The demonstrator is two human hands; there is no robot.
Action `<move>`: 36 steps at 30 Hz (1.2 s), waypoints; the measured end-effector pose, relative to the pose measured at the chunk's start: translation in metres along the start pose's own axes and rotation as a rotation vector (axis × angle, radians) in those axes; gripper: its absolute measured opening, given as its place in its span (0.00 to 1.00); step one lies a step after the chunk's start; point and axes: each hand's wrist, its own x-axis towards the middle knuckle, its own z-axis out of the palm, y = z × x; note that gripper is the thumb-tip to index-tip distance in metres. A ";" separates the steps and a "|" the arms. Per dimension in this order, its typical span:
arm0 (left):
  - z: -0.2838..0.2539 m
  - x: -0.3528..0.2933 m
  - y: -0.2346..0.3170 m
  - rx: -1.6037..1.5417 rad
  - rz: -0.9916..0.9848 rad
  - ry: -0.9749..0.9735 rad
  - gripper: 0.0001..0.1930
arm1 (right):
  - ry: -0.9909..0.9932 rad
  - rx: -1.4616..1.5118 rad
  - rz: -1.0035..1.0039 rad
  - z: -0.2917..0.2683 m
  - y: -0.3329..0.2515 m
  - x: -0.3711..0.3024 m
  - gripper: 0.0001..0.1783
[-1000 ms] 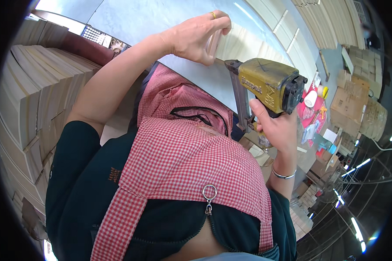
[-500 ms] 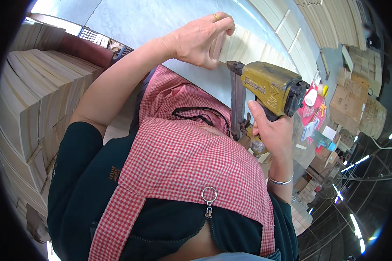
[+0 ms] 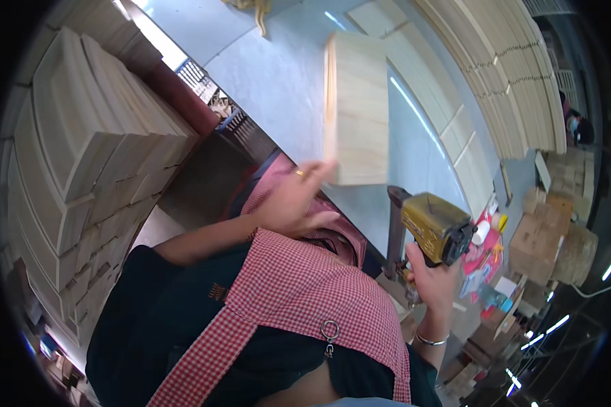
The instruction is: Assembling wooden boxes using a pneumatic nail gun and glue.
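Note:
My right hand [image 3: 433, 279] is closed around the grip of a yellow and black pneumatic stapler or nail gun [image 3: 433, 227], held at the table's near edge with its nose pointing left. My left hand [image 3: 293, 203], smeared by motion, has its thumb and fingers apart and appears to hold nothing. Its fingertips are by the near left corner of a pale wooden piece [image 3: 361, 112]; whether they touch it I cannot tell. That piece lies on the blue-grey tabletop [image 3: 278, 88], its broad face up and a narrow side edge showing on the left.
Stacked wooden parts [image 3: 81, 136] rise at my left. Flat wooden panels [image 3: 448, 122] lie along the table's far right side, beside long rows of stacked slats [image 3: 502, 74]. Cardboard boxes [image 3: 540, 234] and a clear bottle [image 3: 497, 298] stand at right. Yellowish wooden scraps or parts [image 3: 256, 10] lie at the far edge.
My left hand has let go of the wooden piece and drawn back toward my body. The whole piece now shows on the tabletop. The nail gun has moved slightly nearer, and the view has turned.

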 end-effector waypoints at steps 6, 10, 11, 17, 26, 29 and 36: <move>-0.010 0.088 -0.016 -0.421 0.085 0.591 0.18 | 0.010 -0.024 0.076 -0.020 0.015 -0.017 0.22; -0.042 0.175 -0.054 -0.252 0.041 0.866 0.18 | -0.049 -0.027 0.120 -0.012 0.009 -0.008 0.23; -0.052 0.191 -0.064 -0.131 0.019 0.791 0.17 | -0.075 -0.034 0.136 -0.008 0.006 -0.004 0.23; -0.085 0.221 -0.069 -0.059 0.002 0.571 0.18 | -0.136 -0.019 0.115 0.000 -0.007 0.001 0.20; -0.079 0.217 -0.064 0.020 0.030 0.489 0.16 | -0.144 0.050 0.133 0.013 0.007 0.009 0.20; -0.077 0.214 -0.062 0.046 0.027 0.496 0.16 | -0.141 0.069 0.100 0.018 0.013 0.009 0.19; -0.071 0.213 -0.060 0.099 0.074 0.537 0.14 | -0.104 0.168 -0.020 0.025 0.026 0.010 0.19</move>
